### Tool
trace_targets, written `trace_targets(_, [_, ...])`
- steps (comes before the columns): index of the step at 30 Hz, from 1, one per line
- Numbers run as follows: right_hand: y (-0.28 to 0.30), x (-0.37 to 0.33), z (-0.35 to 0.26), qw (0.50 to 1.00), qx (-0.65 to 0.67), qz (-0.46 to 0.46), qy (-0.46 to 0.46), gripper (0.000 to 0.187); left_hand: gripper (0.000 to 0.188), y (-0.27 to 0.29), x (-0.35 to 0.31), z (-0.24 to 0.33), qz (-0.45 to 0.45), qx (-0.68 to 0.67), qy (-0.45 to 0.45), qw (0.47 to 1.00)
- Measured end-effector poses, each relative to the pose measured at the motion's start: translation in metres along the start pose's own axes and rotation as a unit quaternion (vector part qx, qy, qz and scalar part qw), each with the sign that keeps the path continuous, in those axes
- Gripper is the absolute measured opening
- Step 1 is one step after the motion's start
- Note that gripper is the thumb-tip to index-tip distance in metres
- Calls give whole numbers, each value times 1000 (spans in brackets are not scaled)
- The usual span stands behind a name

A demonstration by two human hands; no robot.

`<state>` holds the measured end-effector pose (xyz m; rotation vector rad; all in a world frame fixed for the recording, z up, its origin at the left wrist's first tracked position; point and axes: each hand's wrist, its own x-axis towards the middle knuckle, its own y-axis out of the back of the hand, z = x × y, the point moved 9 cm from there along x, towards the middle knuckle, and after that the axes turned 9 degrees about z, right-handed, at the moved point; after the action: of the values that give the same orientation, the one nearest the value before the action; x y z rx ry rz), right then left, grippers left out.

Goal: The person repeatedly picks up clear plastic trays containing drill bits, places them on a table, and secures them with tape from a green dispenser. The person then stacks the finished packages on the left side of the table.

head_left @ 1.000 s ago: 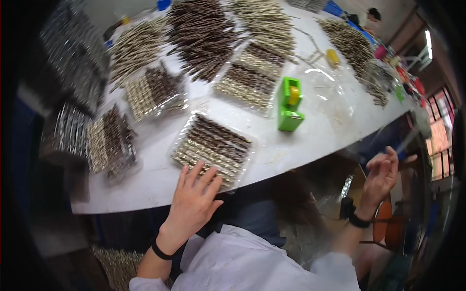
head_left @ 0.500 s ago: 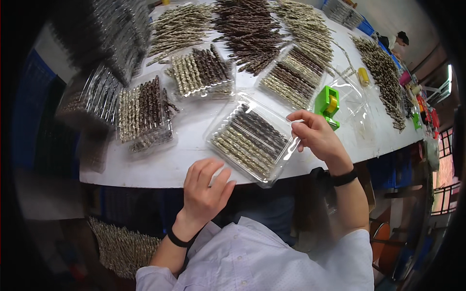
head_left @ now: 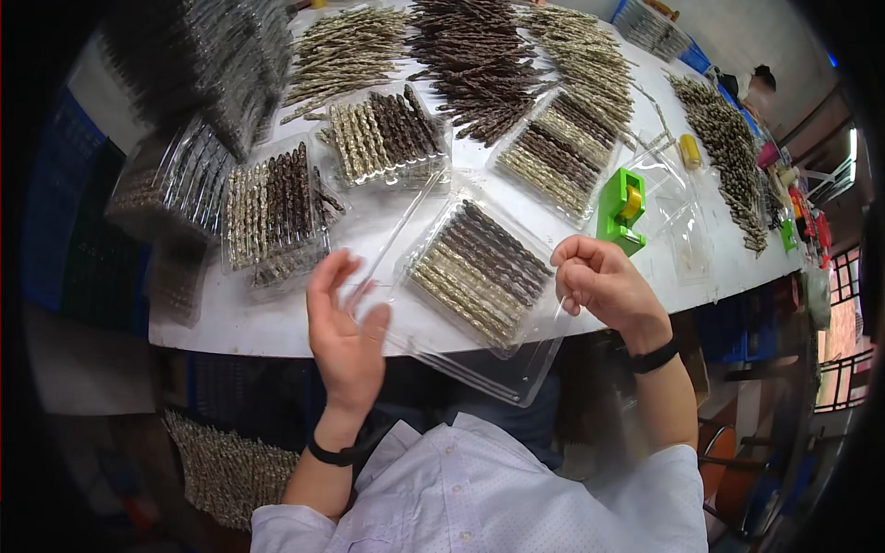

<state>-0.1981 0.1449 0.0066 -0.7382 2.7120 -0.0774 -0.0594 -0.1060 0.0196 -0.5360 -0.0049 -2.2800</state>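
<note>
A clear plastic box point(head_left: 398, 293) lies near the table's front edge, with rows of twisted rods point(head_left: 479, 272) in gold and dark brown, shaped like drill bits. Over it, tilted and overhanging the edge, is a clear plastic lid point(head_left: 502, 385). My right hand point(head_left: 604, 288) pinches the lid's right side, fingers curled. At the lid's left corner my left hand point(head_left: 343, 327) has thumb and fingers apart around the rim; whether it touches is hard to see. A green tape dispenser point(head_left: 619, 212) with yellow tape stands just beyond my right hand.
Filled clear boxes stand behind and left, among them one box point(head_left: 383, 138) and another point(head_left: 558, 152). Loose piles of rods point(head_left: 475, 64) cover the table's back. Stacked plastic trays point(head_left: 198, 74) rise at left. Empty clear plastic pieces point(head_left: 678, 198) and a yellow roll point(head_left: 690, 150) lie right.
The lid has come up off the box and tilted toward me. My left hand has moved up and left to its corner; my right hand has shifted slightly down.
</note>
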Motion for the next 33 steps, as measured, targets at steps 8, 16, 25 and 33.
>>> trace_targets(8, [4, -4, 1, 993, -81, 80, 23, 15, 23, -5, -13, -19, -71, -300, 257, 916])
trace_targets(16, [12, -8, 2, 988, -104, 107, 51, 16, 17, -1, -18, -36, -48, -127, 270, 953])
trace_targets(25, [31, 2, -8, 936, -255, 190, 149, 15, 33, -23, -9, -56, -28, -48, 276, 959])
trace_targets(33, [37, 9, -13, 879, -361, 234, 208, 17, 45, -36, -5, -60, -111, 121, 231, 959])
